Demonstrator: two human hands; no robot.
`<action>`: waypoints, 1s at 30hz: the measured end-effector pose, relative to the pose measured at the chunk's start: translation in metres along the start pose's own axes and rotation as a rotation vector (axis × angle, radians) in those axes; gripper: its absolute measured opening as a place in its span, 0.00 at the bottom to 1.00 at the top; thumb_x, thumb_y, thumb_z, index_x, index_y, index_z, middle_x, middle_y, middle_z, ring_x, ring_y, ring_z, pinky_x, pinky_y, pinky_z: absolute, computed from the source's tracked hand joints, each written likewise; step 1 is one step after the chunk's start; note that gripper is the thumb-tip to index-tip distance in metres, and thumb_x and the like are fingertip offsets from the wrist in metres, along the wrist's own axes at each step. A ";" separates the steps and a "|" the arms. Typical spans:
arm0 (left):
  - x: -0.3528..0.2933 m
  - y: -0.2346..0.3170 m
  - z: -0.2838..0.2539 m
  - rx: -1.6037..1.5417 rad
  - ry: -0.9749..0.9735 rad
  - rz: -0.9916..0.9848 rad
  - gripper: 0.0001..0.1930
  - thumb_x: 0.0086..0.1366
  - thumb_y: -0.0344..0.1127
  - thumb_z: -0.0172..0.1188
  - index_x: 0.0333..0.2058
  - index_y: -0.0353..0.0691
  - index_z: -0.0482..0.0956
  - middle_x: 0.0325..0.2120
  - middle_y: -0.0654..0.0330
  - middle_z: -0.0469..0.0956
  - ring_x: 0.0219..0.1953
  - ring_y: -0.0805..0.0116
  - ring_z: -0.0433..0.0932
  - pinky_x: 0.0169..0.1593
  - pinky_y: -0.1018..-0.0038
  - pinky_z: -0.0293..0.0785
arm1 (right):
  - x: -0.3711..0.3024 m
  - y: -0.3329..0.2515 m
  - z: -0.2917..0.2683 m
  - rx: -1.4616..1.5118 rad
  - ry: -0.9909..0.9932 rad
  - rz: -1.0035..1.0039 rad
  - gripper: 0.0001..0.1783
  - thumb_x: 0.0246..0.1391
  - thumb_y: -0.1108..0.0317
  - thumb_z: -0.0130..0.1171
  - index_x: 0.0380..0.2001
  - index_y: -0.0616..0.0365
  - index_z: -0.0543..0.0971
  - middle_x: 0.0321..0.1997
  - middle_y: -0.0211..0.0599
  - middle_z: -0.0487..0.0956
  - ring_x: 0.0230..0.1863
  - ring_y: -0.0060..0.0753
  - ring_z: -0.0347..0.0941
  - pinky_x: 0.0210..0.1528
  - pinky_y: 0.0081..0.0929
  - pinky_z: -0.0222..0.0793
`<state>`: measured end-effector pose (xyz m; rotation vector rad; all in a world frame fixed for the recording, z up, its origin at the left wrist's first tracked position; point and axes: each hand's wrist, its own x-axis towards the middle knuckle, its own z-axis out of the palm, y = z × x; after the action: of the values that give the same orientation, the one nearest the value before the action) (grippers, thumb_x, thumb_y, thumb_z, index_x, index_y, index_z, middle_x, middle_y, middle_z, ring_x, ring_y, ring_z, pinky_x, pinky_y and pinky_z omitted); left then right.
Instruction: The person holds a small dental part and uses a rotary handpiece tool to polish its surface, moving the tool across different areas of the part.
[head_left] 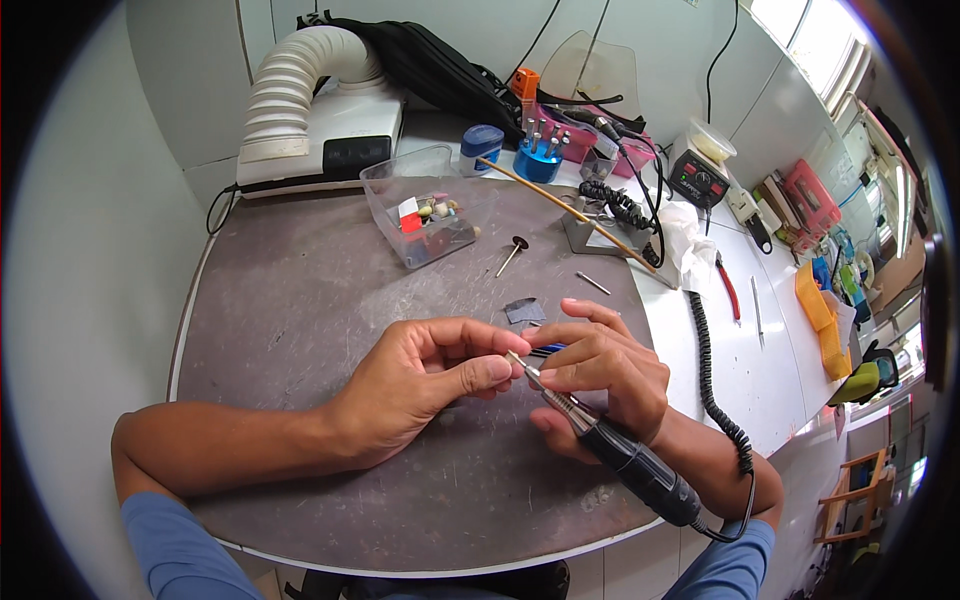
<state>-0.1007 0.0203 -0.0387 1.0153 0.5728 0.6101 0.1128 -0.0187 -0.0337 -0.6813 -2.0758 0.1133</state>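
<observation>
My left grip point(415, 385) pinches a tiny pale piece point(512, 357), my right grip point(615, 378) holds the rotary handpiece point(637, 466): apparently grinding, next needing steady contact.

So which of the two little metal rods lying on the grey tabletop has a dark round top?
The left rod, nearer the clear plastic bin: it ends in a wide dark disc. The other rod, right of it, has none.
</observation>
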 end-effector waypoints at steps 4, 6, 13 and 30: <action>0.000 0.000 0.001 -0.005 0.014 -0.006 0.10 0.64 0.26 0.58 0.44 0.33 0.76 0.40 0.59 0.78 0.40 0.76 0.77 0.46 0.81 0.76 | -0.001 0.002 -0.001 -0.021 0.006 0.018 0.14 0.39 0.71 0.71 0.30 0.56 0.77 0.28 0.35 0.81 0.41 0.40 0.81 0.54 0.47 0.68; 0.000 -0.001 0.000 0.001 0.014 0.006 0.10 0.64 0.26 0.58 0.44 0.33 0.76 0.40 0.59 0.78 0.40 0.76 0.77 0.47 0.81 0.76 | 0.000 0.000 -0.002 0.001 -0.020 -0.004 0.14 0.39 0.70 0.71 0.30 0.56 0.77 0.29 0.35 0.81 0.42 0.40 0.80 0.54 0.47 0.68; 0.001 -0.002 0.000 0.002 0.008 0.009 0.10 0.64 0.26 0.58 0.44 0.33 0.76 0.39 0.60 0.78 0.40 0.76 0.77 0.47 0.80 0.76 | 0.000 0.000 -0.002 -0.007 -0.023 0.016 0.14 0.39 0.70 0.71 0.30 0.56 0.77 0.29 0.35 0.81 0.43 0.40 0.80 0.55 0.47 0.67; 0.001 0.000 0.001 -0.052 -0.018 0.011 0.10 0.63 0.27 0.59 0.44 0.35 0.76 0.38 0.61 0.77 0.39 0.77 0.77 0.45 0.80 0.75 | -0.001 0.000 -0.001 0.006 -0.013 -0.010 0.15 0.39 0.69 0.72 0.31 0.57 0.77 0.30 0.36 0.81 0.43 0.40 0.80 0.53 0.46 0.69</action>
<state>-0.0991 0.0204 -0.0385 0.9748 0.5333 0.6222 0.1139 -0.0189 -0.0342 -0.6682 -2.0903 0.1178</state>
